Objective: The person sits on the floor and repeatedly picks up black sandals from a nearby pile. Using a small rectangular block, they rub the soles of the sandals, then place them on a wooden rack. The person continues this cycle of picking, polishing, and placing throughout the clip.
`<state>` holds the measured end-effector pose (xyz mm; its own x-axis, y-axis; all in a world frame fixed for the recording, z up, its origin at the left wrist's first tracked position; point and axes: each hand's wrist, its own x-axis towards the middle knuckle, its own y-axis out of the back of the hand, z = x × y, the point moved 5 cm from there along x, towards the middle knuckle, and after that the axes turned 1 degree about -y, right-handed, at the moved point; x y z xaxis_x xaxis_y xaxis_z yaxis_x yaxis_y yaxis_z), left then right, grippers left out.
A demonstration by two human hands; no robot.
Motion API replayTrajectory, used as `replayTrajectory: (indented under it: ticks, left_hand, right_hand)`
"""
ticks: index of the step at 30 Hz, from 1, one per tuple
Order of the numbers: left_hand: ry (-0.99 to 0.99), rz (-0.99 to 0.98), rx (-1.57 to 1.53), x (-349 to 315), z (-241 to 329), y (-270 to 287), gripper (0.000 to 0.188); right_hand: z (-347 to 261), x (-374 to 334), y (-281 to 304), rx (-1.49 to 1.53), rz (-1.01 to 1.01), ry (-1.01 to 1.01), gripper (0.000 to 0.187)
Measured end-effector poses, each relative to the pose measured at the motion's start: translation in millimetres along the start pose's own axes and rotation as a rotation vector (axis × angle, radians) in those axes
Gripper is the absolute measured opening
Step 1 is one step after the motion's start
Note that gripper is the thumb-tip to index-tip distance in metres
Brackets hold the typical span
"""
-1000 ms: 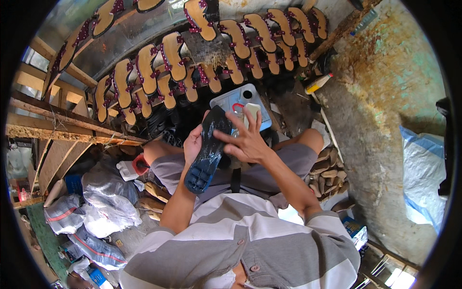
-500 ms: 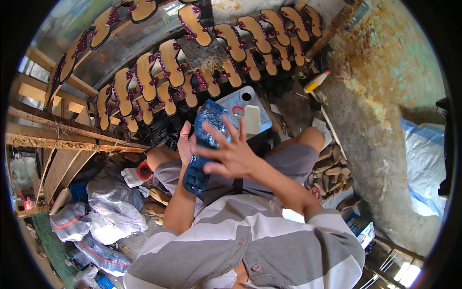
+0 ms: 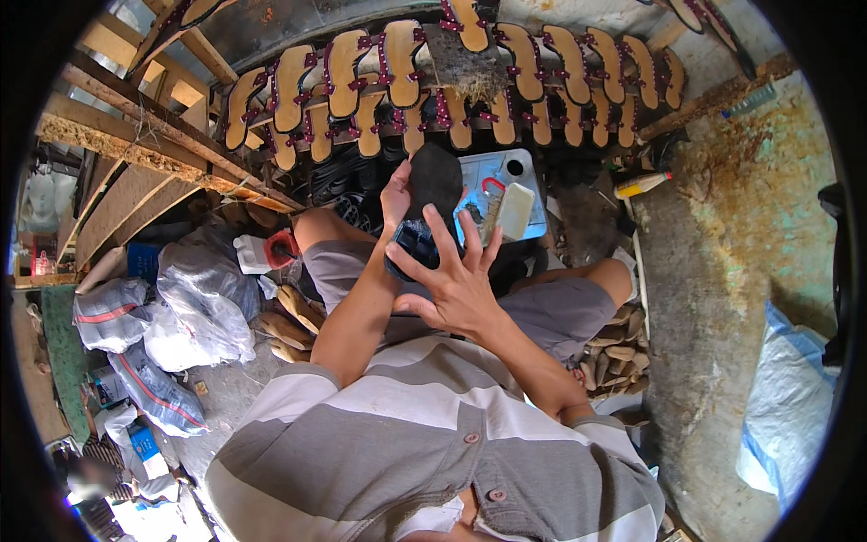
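Observation:
My left hand (image 3: 396, 197) grips a dark shoe sole (image 3: 436, 181) by its left edge, above my lap. The sole's far part is matt black; its heel end (image 3: 412, 246) looks glossy and ridged. Spread wide over that heel end, my right hand (image 3: 456, 287) has its fingers apart and holds nothing. Whether its fingertips touch the sole, I cannot tell. Just beyond lies a light blue plastic surface (image 3: 535, 200) with a round dark hole. On it rest a whitish block-shaped object (image 3: 515, 213) and a small red-handled item (image 3: 492, 185).
Rows of tan sandals with dotted maroon straps (image 3: 347, 74) line the rack ahead. Plastic sacks (image 3: 203, 303) and wooden shoe lasts (image 3: 302, 309) lie at left, with more lasts (image 3: 621, 348) by my right knee. A yellow-and-white bottle (image 3: 643, 185) lies at right.
The view has swung, so the rack sits further right. The sole has tipped: its shiny blue-looking face now appears mostly black. My right hand remains spread over the heel end.

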<state>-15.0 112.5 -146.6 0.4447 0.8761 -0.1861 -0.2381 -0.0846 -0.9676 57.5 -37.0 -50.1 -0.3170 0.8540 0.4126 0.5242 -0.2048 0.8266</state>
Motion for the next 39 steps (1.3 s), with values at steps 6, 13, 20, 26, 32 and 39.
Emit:
replayTrajectory:
  ticks: [6, 13, 20, 26, 32, 39]
  left_hand:
    - [-0.108, 0.180, 0.031, -2.8, 18.4, 7.9, 0.036]
    - [-0.130, 0.141, 0.070, -8.9, 17.9, -12.3, 0.038]
    - [-0.221, -0.098, 0.016, -9.4, 49.4, -18.5, 0.041]
    - [-0.260, 0.050, 0.157, -24.4, 26.8, -24.3, 0.044]
    - [-0.563, 0.149, 0.147, -36.5, 72.8, -50.9, 0.042]
    - [-0.751, 0.028, 0.589, -50.4, 19.0, -81.8, 0.068]
  right_hand:
    - [2.5, -10.4, 10.6, -0.294, 0.174, 0.214, 0.067]
    - [18.4, 7.2, -5.5, -0.187, 0.009, 0.044, 0.068]
    - [1.8, 4.1, 7.5, -0.304, 0.388, 0.227, 0.070]
    - [44.3, 30.8, -3.4, 0.019, 0.129, -0.112, 0.061]
    - [26.5, -5.4, -0.3, 0.260, 0.029, -0.092, 0.063]
    - [72.6, 9.4, -24.2, 1.528, -0.089, -0.801, 0.094]
